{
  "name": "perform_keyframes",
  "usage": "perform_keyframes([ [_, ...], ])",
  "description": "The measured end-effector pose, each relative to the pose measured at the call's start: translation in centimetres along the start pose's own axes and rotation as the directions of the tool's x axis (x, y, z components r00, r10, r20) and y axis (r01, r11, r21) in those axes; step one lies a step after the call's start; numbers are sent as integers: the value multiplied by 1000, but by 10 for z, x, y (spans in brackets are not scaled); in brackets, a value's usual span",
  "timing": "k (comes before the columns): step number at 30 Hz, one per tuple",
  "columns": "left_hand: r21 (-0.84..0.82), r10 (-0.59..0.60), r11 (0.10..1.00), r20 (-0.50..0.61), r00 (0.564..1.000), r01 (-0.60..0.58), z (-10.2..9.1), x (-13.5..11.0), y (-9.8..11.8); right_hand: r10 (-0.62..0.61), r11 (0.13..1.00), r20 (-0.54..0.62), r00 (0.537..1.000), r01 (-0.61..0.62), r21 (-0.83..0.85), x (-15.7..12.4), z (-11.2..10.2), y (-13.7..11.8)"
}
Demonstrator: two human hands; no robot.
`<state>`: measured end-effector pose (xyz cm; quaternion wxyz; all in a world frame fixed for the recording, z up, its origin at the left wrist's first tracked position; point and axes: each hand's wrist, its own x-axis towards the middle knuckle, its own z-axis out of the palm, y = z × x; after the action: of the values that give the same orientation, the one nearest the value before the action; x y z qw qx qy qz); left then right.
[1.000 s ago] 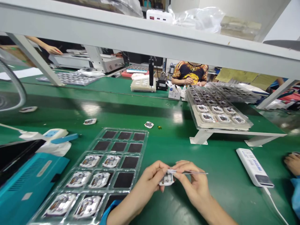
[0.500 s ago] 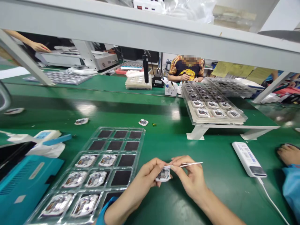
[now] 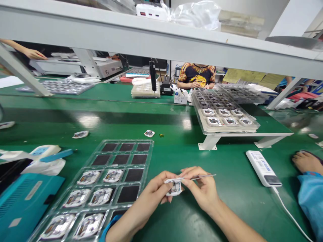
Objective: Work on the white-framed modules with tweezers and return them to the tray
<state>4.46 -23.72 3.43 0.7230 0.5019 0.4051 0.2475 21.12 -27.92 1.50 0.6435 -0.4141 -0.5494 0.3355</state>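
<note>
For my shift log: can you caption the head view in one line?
Left hand pinches a small white part while right hand holds tweezers to it, beside a clear tray.

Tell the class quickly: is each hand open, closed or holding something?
Left hand: closed, pinching a small white-backed electronic module.
Right hand: closed, holding slim steel tweezers at it.

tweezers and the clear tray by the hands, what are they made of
The tweezers look like steel, going by the bright metallic shine along the thin shank. The tray looks like glossy moulded plastic, since the green bench shows through its rim; which plastic can't be told.
</note>
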Motion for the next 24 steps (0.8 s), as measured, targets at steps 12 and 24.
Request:
perform_keyframes([
  [12, 72, 32, 997, 38, 999, -35, -2, 0, -3, -20, 1000, -49, 999, 20, 11, 0, 1, 5],
  [24, 80, 4, 997, -18, 1000, -2, -2, 6, -9, -34, 996, 22, 999, 35, -84, 2, -2, 2],
])
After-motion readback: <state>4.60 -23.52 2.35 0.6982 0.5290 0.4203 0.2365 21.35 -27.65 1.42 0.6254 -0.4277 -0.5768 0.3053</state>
